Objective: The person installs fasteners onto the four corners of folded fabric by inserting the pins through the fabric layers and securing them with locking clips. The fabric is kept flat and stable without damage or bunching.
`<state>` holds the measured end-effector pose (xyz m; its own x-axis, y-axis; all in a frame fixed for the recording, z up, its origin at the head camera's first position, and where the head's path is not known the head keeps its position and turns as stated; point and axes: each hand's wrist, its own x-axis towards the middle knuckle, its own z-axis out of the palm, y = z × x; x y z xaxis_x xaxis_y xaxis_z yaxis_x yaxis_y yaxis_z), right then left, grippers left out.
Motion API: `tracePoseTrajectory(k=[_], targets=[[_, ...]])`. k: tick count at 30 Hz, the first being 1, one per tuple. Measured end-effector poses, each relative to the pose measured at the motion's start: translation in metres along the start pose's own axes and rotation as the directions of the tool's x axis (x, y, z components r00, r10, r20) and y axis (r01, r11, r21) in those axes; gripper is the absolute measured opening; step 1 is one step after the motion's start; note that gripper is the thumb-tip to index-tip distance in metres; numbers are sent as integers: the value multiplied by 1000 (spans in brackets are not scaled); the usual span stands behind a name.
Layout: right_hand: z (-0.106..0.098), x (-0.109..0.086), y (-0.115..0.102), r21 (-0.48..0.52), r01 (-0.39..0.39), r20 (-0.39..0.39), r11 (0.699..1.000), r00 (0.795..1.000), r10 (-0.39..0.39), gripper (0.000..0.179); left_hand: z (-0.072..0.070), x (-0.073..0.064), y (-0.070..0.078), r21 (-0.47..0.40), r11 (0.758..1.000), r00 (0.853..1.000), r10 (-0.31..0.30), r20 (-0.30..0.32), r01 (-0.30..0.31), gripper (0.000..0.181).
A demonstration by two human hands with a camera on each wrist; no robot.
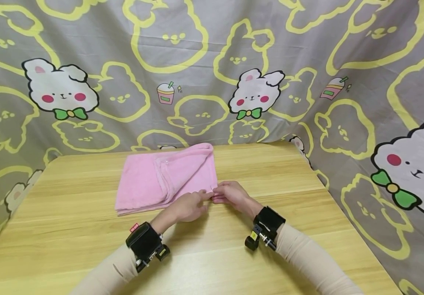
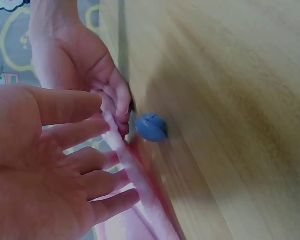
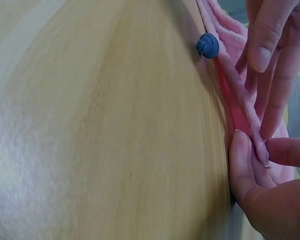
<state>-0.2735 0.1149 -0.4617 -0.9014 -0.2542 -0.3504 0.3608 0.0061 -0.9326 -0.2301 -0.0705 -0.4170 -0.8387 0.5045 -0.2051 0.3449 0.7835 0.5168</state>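
Observation:
A folded pink towel (image 1: 142, 176) lies toward the back of the wooden table, its right part turned back at a slant. My right hand (image 1: 234, 194) pinches the towel's near right corner between thumb and fingers, as the right wrist view shows closely. My left hand (image 1: 190, 206) is beside it, its index finger reaching to the same corner. In the left wrist view the fingers of my left hand (image 2: 55, 160) are spread and fairly straight along the towel's edge (image 2: 147, 192). A small blue knotted ball (image 3: 208, 46) sits close beside that edge, hidden in the head view.
The wooden table (image 1: 204, 262) reaches back to a grey curtain (image 1: 197, 49) with yellow outlines and bunny prints. The curtain also runs along both sides. Each wrist wears a black strap (image 1: 143, 241) with a small camera.

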Motion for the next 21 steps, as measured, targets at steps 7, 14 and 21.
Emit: tracePoseTrajectory(k=[7,14,21], targets=[[-3,-1,-1,-14,-7,35,1000,999,7,32,-2,1,-2,0,1000,1000,-6,7,6,50],[-3,0,-2,-9,-13,33,1000,999,13,30,-11,2,-8,-15,1000,997,-2,-75,1,42],[-3,1,-1,-8,-14,26,1000,1000,14,25,-16,4,-16,-49,998,973,35,-227,-47,8]])
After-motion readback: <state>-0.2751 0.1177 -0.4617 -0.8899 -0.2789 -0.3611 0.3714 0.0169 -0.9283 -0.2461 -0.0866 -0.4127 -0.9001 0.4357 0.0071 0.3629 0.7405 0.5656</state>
